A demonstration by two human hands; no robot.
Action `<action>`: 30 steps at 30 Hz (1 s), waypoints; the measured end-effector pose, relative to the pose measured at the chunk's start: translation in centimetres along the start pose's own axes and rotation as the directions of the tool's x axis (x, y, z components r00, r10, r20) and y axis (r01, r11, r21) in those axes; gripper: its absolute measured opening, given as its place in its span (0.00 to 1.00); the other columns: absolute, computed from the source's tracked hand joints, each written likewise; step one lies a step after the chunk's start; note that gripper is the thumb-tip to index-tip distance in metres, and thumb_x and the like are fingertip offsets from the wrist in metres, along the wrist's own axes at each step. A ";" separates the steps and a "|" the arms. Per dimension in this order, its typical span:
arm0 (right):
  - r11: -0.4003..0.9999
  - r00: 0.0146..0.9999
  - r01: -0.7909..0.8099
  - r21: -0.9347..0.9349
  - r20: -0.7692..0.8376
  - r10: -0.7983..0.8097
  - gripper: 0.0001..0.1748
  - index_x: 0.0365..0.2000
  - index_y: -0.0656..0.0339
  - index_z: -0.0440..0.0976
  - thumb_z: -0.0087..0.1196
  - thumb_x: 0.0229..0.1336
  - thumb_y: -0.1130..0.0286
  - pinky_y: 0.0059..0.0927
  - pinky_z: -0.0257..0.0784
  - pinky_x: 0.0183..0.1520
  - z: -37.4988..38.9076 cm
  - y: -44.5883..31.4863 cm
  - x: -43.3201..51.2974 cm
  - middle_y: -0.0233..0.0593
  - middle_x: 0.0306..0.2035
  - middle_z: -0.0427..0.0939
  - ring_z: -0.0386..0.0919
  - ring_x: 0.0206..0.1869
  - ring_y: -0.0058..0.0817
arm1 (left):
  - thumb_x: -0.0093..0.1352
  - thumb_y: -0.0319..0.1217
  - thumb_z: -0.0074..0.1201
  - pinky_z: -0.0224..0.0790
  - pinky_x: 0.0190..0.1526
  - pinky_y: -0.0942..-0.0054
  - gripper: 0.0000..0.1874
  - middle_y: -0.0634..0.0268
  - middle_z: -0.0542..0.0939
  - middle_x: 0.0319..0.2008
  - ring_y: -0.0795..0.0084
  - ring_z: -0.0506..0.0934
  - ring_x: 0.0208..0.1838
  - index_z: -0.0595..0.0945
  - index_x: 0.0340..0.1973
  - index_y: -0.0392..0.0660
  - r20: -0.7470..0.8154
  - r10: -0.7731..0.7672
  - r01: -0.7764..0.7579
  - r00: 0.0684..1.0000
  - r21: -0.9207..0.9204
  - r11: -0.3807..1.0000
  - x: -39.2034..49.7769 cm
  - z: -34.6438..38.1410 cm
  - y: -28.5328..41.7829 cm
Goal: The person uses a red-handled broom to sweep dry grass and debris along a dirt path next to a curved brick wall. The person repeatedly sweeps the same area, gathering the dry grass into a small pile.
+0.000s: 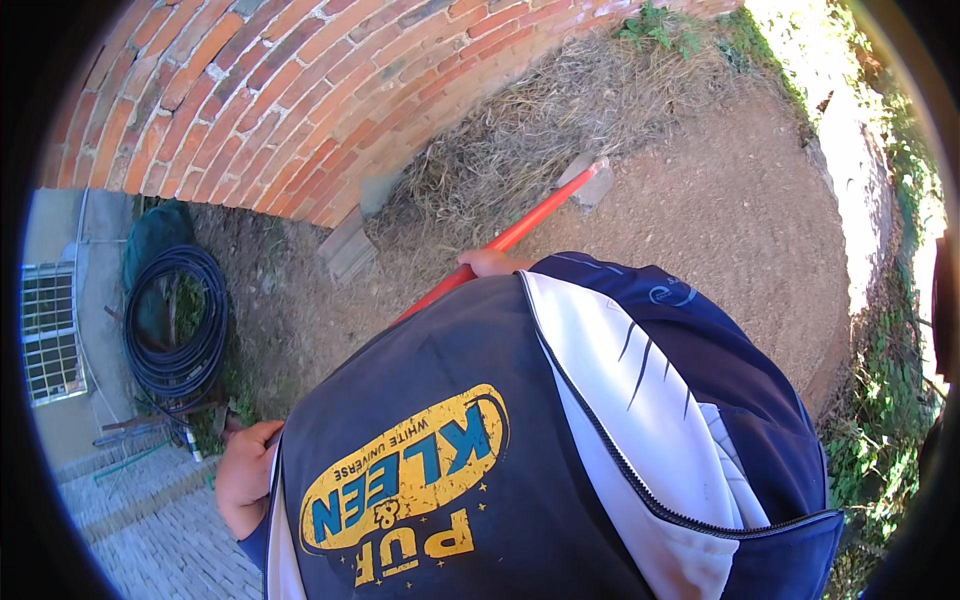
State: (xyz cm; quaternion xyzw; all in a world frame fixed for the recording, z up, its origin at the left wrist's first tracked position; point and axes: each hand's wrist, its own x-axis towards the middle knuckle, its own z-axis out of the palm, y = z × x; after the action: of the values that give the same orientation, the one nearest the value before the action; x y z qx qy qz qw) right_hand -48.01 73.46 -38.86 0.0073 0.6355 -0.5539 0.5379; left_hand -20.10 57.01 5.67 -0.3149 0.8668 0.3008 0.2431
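My right hand (491,262) is closed around the red shaft of a hoe (529,225). The shaft slants from beside my belly up and to the right. At its far end the pale metal blade (592,193) rests at the border between a heap of dry grass (517,139) and bare soil (720,217). My shirt covers the near part of the shaft. My left hand (244,472) is bent at my left side, roughly in line with the shaft. Its fingertips are hidden behind the shirt, so what it holds does not show.
A brick wall (300,97) runs along the grass heap. A flat slab (347,247) lies by its corner. To the left, a coil of black hose (176,330) stands near a barred window (52,334). Green plants (874,457) border the right side.
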 end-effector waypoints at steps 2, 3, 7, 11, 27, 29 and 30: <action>0.975 0.997 -0.011 0.223 -0.072 0.027 0.17 0.50 0.66 0.73 0.59 0.64 0.70 0.57 0.79 0.51 -2.8 2.9 3.8 0.48 0.45 0.79 0.81 0.43 0.41 | 0.67 0.39 0.68 0.75 0.46 0.70 0.23 0.50 0.87 0.41 0.66 0.85 0.42 0.85 0.48 0.32 0.086 0.151 -0.134 0.985 -0.178 0.975 1.9 -0.2 0.2; 0.933 0.995 -0.039 0.358 -0.074 0.070 0.15 0.49 0.65 0.72 0.59 0.64 0.72 0.60 0.79 0.51 -3.0 3.0 4.2 0.47 0.44 0.77 0.81 0.43 0.42 | 0.65 0.41 0.71 0.75 0.47 0.70 0.26 0.51 0.87 0.42 0.68 0.84 0.43 0.85 0.48 0.31 0.107 0.200 -0.164 0.974 -0.278 0.946 2.4 0.2 -0.6; 0.643 0.953 -0.140 0.753 -0.073 0.294 0.13 0.45 0.61 0.66 0.57 0.64 0.74 0.68 0.78 0.50 -2.7 -2.3 -2.3 0.43 0.40 0.71 0.77 0.45 0.47 | 0.60 0.47 0.72 0.75 0.46 0.71 0.30 0.49 0.86 0.45 0.67 0.84 0.43 0.85 0.46 0.33 0.134 0.137 -0.078 0.981 -0.376 0.923 3.0 2.0 -4.9; 0.651 0.951 -0.126 0.749 -0.096 0.294 0.17 0.50 0.61 0.63 0.56 0.64 0.74 0.67 0.78 0.52 -2.9 -1.4 -1.5 0.45 0.44 0.71 0.77 0.48 0.50 | 0.68 0.30 0.62 0.77 0.43 0.67 0.14 0.44 0.87 0.37 0.57 0.87 0.39 0.86 0.46 0.36 0.008 0.094 -0.094 0.996 -0.016 0.995 4.3 1.9 -2.5; 0.723 0.932 -0.143 0.676 -0.155 0.329 0.17 0.47 0.62 0.76 0.53 0.65 0.61 0.51 0.80 0.49 -3.6 0.0 0.8 0.56 0.44 0.81 0.82 0.48 0.47 | 0.69 0.32 0.62 0.77 0.42 0.64 0.13 0.44 0.86 0.36 0.50 0.86 0.38 0.86 0.44 0.37 -0.045 -0.010 0.000 0.999 -0.216 0.976 3.6 3.1 -0.1; 0.670 0.922 -0.118 0.732 -0.170 0.348 0.12 0.44 0.62 0.72 0.54 0.65 0.66 0.58 0.79 0.49 -3.4 -2.7 -2.8 0.54 0.43 0.78 0.80 0.47 0.48 | 0.69 0.32 0.62 0.77 0.41 0.64 0.13 0.44 0.86 0.35 0.49 0.86 0.38 0.86 0.44 0.37 -0.095 -0.012 0.011 0.995 -0.010 1.000 3.3 2.6 1.4; 0.658 0.933 -0.098 0.747 -0.162 0.322 0.10 0.42 0.62 0.67 0.54 0.65 0.71 0.66 0.78 0.50 -3.4 -2.9 -3.4 0.52 0.42 0.75 0.78 0.46 0.50 | 0.69 0.32 0.62 0.77 0.41 0.63 0.12 0.44 0.86 0.35 0.48 0.85 0.38 0.86 0.44 0.38 -0.110 -0.004 0.017 0.994 0.118 0.993 3.2 1.8 2.8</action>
State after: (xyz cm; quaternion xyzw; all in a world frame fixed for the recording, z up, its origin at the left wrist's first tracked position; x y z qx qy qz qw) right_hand -50.66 76.76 -35.16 0.3725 0.4268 -0.6866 0.4557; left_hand -23.77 58.66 3.53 -0.3206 0.8935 0.2298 0.2148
